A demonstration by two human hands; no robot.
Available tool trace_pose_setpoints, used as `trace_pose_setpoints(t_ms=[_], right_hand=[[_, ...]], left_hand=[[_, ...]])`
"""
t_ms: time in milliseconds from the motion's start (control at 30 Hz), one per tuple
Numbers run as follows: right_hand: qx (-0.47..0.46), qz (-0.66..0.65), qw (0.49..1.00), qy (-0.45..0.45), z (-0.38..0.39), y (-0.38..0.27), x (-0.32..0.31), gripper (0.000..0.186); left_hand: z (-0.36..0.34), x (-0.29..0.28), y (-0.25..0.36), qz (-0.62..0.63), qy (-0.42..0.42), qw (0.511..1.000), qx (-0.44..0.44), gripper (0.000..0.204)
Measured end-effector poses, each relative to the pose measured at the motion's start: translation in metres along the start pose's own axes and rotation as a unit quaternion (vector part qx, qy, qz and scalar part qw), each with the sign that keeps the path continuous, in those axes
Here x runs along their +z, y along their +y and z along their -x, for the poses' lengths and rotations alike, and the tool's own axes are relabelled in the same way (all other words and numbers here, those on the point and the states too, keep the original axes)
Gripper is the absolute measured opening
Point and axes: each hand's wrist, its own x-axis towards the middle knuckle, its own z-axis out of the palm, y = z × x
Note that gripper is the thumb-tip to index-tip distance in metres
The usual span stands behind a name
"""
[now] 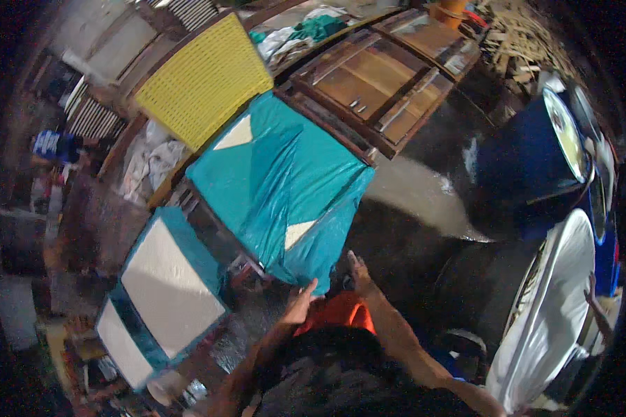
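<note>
A teal cloth [257,181] lies wrinkled over a squarish rack or board in the middle, with pale cream patches showing at two spots. My left hand [300,302] is at the near corner of the cloth, fingers curled on it, partly hidden by the fabric. My right hand [360,271] is just right of that corner, fingers stretched out and holding nothing. Orange clothing [348,309] shows below and between my hands. At lower left lie cream slabs [167,285] on more teal cloth.
A yellow perforated panel [205,80] and wooden trays [355,76] are beyond the cloth. Blue drums [515,153] and a large white basin [549,292] stand right, wood scraps [522,42] behind. Another person [55,149] is far left; another's arm [598,313] shows far right.
</note>
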Motion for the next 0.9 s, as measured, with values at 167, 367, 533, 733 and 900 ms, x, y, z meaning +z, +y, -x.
trace_pose_setpoints(t_ms=[167, 367, 533, 733, 900], right_hand=[[0.134, 0.006, 0.991, 0.021, 0.049, -0.047, 0.137, 0.081], [0.201, 0.163, 0.964, 0.061, 0.086, -0.060, 0.050, 0.057], [0.167, 0.185, 0.967, 0.057, 0.165, -0.079, -0.040, 0.045], [0.057, 0.273, 0.945, 0.173, 0.255, -0.192, 0.054, 0.044], [-0.211, 0.345, 0.875, 0.266, 0.238, -0.272, 0.171, 0.045]], left_hand=[[0.046, -0.043, 0.035, 0.102, -0.087, 0.989, -0.056, 0.051], [0.072, -0.046, 0.062, 0.068, -0.152, 0.984, -0.057, 0.044], [0.059, -0.077, 0.062, 0.030, -0.147, 0.988, -0.041, 0.038], [0.059, -0.101, 0.068, 0.092, -0.115, 0.986, -0.075, 0.032], [0.066, -0.116, 0.085, 0.133, -0.102, 0.985, -0.044, 0.030]])
